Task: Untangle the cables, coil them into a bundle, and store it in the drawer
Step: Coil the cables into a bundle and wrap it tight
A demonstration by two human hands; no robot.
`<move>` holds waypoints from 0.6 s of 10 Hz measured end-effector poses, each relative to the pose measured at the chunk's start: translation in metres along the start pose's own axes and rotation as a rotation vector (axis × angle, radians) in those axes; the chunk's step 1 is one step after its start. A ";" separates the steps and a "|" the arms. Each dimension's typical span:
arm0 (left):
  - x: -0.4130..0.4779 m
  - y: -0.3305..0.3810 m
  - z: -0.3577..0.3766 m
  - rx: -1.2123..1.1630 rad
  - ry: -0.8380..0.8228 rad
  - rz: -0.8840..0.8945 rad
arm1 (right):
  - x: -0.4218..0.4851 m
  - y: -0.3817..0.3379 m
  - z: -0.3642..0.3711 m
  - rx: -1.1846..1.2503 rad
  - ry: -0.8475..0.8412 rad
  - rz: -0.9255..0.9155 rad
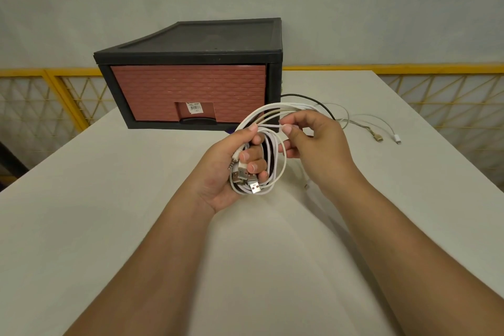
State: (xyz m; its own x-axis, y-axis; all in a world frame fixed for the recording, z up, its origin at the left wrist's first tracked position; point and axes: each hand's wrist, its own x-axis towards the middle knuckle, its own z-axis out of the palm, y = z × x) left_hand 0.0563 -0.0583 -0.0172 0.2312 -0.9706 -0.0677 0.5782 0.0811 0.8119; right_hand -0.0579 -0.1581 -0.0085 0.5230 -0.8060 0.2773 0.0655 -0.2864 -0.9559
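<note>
White cables [275,144] coiled, tails trailing; brick-red drawer [188,90] closed.

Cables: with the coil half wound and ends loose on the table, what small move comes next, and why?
Probably one more wrap: the right hand pinches a strand beside the coil gripped in the left hand, while two plugs lie on the table, their tails unwound. The drawer is shut, so storing looks premature.

Drawer label [194,108] too small to read, black cable [300,95] end hidden behind drawer unit [191,45]
</note>
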 end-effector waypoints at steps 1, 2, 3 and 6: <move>-0.001 0.000 0.001 0.005 -0.015 -0.016 | 0.000 -0.002 -0.001 0.017 0.002 0.033; -0.001 0.000 0.000 0.020 -0.001 -0.008 | 0.000 -0.002 -0.004 -0.049 -0.003 0.023; -0.001 0.002 -0.001 0.035 0.022 -0.001 | 0.000 0.002 -0.009 -0.412 0.108 -0.202; -0.003 0.002 0.003 0.104 0.008 -0.019 | 0.002 0.006 -0.011 -0.785 0.141 -0.732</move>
State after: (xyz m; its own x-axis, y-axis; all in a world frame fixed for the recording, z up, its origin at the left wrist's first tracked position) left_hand 0.0543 -0.0559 -0.0139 0.2274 -0.9699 -0.0876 0.4984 0.0386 0.8661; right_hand -0.0654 -0.1673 -0.0122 0.4724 -0.3421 0.8123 -0.2662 -0.9339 -0.2386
